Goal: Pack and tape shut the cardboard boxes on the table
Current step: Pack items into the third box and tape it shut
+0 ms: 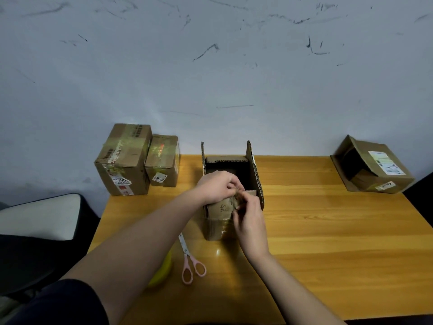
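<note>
2 hands, left [216, 187] and right [249, 219], pinch the open brown cardboard box's [230, 184] near flap, perhaps peeling tape; pink-handled scissors [191, 261] lie just beside it on the wooden desk [328, 231]; 2 taped brown boxes [138, 160] stand far-left.

An open box [230, 202] stands upright at the table's middle, its side flaps raised and its near flap folded in. Two taped, labelled boxes [124, 160] [162, 160] stand touching at the far left. Another open box [372, 167] lies tilted at the far right.
</note>
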`<state>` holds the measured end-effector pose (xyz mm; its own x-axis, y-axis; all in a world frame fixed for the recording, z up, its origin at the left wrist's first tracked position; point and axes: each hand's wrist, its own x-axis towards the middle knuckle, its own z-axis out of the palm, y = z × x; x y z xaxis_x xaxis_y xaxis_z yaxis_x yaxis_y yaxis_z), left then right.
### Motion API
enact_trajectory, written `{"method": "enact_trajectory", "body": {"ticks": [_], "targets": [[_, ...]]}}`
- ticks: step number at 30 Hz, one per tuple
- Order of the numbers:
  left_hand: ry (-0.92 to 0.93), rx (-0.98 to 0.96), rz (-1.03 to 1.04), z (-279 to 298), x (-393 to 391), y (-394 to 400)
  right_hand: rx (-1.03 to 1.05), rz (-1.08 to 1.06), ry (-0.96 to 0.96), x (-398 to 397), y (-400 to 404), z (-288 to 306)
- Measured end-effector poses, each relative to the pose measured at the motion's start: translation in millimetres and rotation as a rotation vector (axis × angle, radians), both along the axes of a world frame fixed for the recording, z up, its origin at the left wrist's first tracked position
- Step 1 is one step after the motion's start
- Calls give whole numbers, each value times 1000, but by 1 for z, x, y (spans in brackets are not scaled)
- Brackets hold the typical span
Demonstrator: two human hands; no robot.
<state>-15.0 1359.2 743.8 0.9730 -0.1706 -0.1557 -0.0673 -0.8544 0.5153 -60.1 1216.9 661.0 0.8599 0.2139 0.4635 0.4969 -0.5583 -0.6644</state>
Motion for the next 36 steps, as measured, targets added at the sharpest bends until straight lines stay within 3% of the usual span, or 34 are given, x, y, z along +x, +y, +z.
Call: {"method": "enact_trajectory", "body": {"ticks": [23, 36], "targets": [[105, -53, -145, -4, 9, 11, -49, 70, -14, 5, -5, 3], [65, -25, -135, -7, 9, 9, -49, 100, 20, 7, -6, 6]]}}
